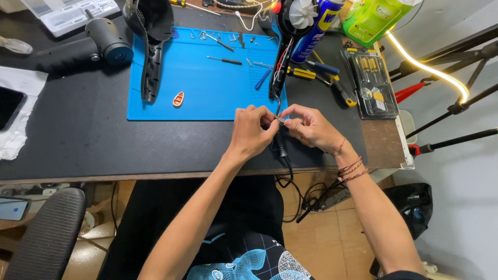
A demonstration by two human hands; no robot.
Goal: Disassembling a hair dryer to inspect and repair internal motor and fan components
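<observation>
My left hand point(251, 130) and my right hand point(307, 126) meet near the front edge of the black desk point(78, 140), just below the blue work mat point(207, 78). Both pinch the black power cable point(280, 145) where it leaves an opened hair dryer point(290, 31), whose white fan and wires are exposed. The cable's strain relief runs down between my hands and hangs off the desk edge. Which hand holds the small metal part at the pinch point cannot be told.
On the mat lie a black housing half point(150, 46), several screws and a small screwdriver point(224, 60), plus an orange clip point(178, 99). A second dark dryer point(106, 41) lies at left. A spray can point(316, 28), screwdrivers and a bit case point(372, 83) lie at right.
</observation>
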